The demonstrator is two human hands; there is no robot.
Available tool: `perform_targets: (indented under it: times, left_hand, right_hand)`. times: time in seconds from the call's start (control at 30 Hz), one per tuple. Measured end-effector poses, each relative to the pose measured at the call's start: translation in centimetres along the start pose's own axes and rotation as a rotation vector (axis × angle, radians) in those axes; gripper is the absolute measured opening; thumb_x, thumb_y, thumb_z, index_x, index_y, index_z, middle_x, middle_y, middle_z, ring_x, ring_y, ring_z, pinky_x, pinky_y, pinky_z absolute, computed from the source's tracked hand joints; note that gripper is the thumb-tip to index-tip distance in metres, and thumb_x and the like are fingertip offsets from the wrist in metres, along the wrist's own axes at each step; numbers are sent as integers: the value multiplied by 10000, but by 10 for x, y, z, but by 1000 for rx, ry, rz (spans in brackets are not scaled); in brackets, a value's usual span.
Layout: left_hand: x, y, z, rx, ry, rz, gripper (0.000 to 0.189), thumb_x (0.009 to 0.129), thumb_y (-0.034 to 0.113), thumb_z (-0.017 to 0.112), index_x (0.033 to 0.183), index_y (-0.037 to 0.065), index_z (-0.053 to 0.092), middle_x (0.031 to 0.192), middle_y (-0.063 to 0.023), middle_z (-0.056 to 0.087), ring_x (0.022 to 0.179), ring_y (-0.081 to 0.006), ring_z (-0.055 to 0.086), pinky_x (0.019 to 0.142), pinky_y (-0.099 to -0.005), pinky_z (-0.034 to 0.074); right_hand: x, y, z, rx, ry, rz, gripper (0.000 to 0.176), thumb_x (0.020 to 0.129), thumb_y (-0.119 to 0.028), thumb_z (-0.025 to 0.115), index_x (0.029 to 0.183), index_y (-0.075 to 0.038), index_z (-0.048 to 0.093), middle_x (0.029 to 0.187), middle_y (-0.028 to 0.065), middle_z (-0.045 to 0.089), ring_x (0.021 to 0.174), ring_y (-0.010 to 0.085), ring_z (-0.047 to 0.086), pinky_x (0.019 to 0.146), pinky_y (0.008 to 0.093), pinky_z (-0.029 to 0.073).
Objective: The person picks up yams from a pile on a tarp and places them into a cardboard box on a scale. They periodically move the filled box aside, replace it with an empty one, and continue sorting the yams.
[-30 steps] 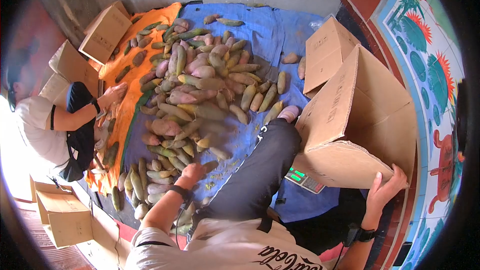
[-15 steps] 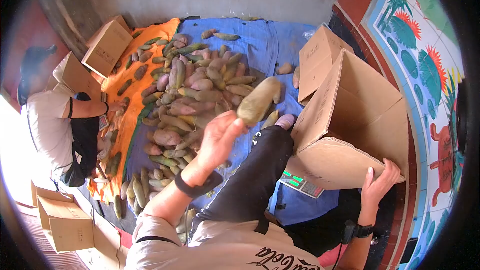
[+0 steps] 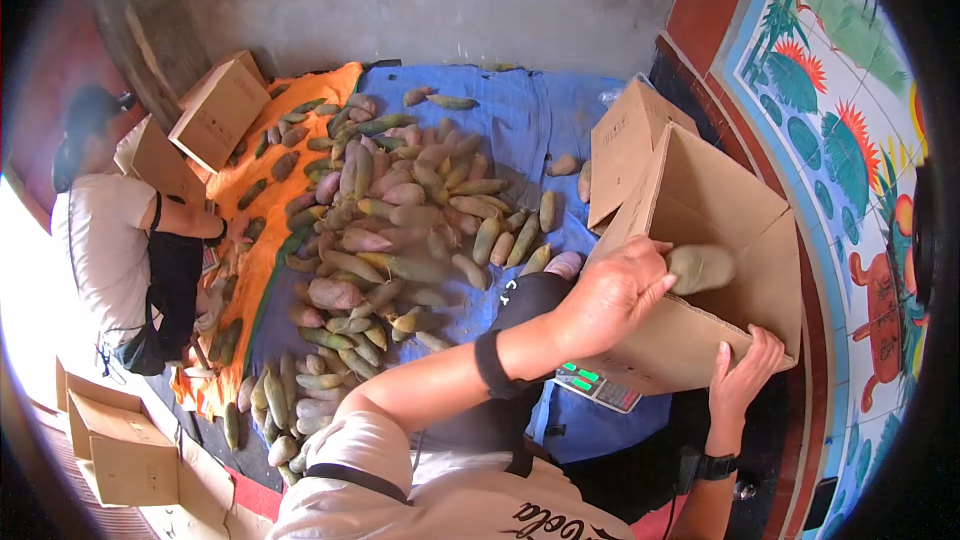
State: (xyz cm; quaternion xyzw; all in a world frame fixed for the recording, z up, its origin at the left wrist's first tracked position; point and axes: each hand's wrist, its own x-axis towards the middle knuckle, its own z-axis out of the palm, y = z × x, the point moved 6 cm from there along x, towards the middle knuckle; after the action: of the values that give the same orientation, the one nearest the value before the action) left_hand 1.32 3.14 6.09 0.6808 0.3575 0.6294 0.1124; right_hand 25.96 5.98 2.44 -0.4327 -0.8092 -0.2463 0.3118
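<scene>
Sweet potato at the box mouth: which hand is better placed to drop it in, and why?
Left. The left hand holds the sweet potato at the opening of the cardboard box, while the right hand is occupied bracing the box's lower flap.

Sweet potato pile (image 3: pixel 400 210) is lying across blue tarp (image 3: pixel 520 110) and orange tarp (image 3: pixel 330 80). Another person (image 3: pixel 105 240) is crouching at left, near open carton (image 3: pixel 215 110). Digital scale (image 3: pixel 598 387) is showing green digits. Spare cartons (image 3: pixel 125 450) are sitting bottom left. Painted mural (image 3: pixel 840 90) is running along right wall.
</scene>
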Motion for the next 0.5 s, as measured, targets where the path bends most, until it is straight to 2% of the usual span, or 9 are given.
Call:
perform_targets:
  times: [0.03, 0.1, 0.2, 0.4, 0.5]
  left_hand:
    - [-3, -2, 2, 4, -1, 6, 254, 886, 101, 540, 671, -4, 452, 688, -142, 462, 846, -319, 547, 812, -417, 442]
    - [-6, -3, 3, 248, -10, -8, 167, 849, 89, 576, 712, 12, 517, 805, -154, 543, 1011, -332, 551, 901, -467, 403]
    - [-11, -5, -4, 350, -61, -61, 65, 813, 87, 605, 798, 29, 579, 896, -138, 575, 1040, -322, 543, 969, -502, 351]
    - [-27, -5, -29, 336, -12, -34, 167, 778, 64, 622, 940, 29, 614, 965, -125, 593, 1062, -318, 534, 938, -458, 385]
    - [-67, -37, -69, 441, 38, -166, 148, 768, 41, 614, 914, 15, 611, 971, -148, 599, 966, -335, 559, 855, -409, 444]
  right_hand:
    - [0, -1, 1, -7, 0, -6, 401, 854, -268, 542, 1112, 24, 449, 1045, 195, 468, 1000, 369, 424, 912, 502, 316]
    - [-2, -1, 0, 4, -6, 10, 400, 852, -266, 543, 1111, 24, 448, 1044, 195, 467, 1001, 369, 423, 913, 504, 316]
    - [-1, -1, 0, 11, -15, 19, 400, 848, -265, 545, 1109, 23, 448, 1045, 195, 466, 1005, 369, 420, 916, 506, 314]
    - [1, 0, 3, -2, -12, 17, 394, 845, -259, 546, 1107, 18, 450, 1056, 197, 465, 1023, 370, 415, 927, 508, 308]
    - [-1, 0, 3, -10, -4, 9, 391, 840, -247, 547, 1111, 18, 448, 1063, 196, 465, 1029, 369, 415, 933, 508, 306]
